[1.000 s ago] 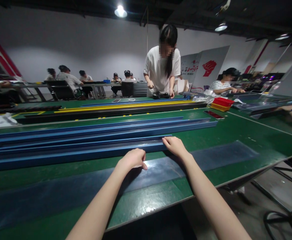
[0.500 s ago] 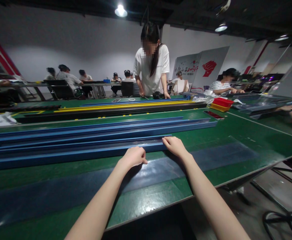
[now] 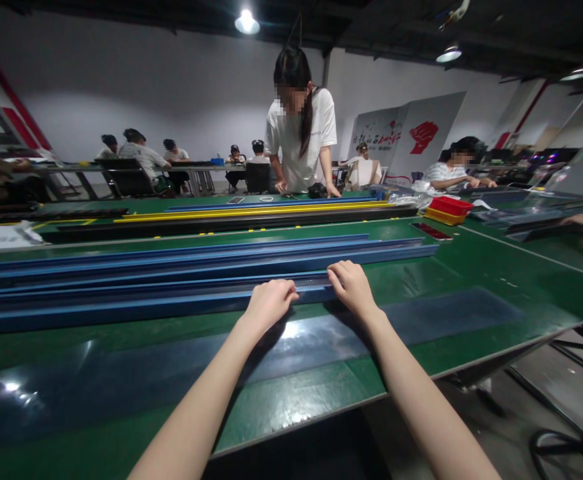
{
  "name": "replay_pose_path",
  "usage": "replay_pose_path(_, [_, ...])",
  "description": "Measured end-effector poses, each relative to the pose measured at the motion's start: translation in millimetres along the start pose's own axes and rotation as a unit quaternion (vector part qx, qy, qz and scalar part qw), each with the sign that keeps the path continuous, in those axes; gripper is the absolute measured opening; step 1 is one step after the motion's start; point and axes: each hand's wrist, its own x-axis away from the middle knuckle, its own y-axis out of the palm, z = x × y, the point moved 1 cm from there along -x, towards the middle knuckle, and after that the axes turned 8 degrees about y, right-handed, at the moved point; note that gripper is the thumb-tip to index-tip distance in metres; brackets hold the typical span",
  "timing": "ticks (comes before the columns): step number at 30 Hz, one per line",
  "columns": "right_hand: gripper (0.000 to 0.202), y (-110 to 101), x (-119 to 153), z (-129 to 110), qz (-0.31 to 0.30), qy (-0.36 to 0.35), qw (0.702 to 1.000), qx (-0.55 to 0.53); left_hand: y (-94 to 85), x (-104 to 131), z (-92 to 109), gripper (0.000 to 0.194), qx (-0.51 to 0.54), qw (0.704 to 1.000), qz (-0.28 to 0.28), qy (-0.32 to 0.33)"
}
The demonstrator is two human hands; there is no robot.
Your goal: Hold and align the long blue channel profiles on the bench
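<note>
A long blue channel strip (image 3: 121, 305) lies across the green table (image 3: 291, 403). My left hand (image 3: 272, 299) is at its near edge with curled fingers, and my right hand (image 3: 348, 283) rests at its right end, fingers bent over the rim. Both hands are closed around the strip's edge as far as I can see; the fingertips are partly hidden. Nearer to me, a clear film strip (image 3: 171, 367) lies flat beneath my forearms. Behind the held strip is another blue channel (image 3: 391, 253).
Yellow strips (image 3: 256, 212) and a black strip (image 3: 221, 227) lie farther back. Red and yellow trays (image 3: 446, 210) and a phone (image 3: 431, 231) are at the right. A person (image 3: 301, 133) stands across the table; others sit beyond.
My left hand has moved up to the strip's near edge. The fingers of my right hand have shifted slightly upward at the strip's end. Glare on the film has changed at the left.
</note>
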Motion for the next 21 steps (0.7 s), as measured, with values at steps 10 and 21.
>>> replay_pose_path(10, [0.05, 15.3, 7.1, -24.6, -0.07, -0.113, 0.991, 0.019, 4.2, -0.8, -14.7, 0.016, -0.111, 0.986, 0.124, -0.023])
replay_pose_path(21, [0.051, 27.8, 1.2, -24.8, -0.13, -0.038, 0.988, 0.07, 11.9, -1.8, -16.7, 0.02, -0.109, 0.984, 0.137, -0.009])
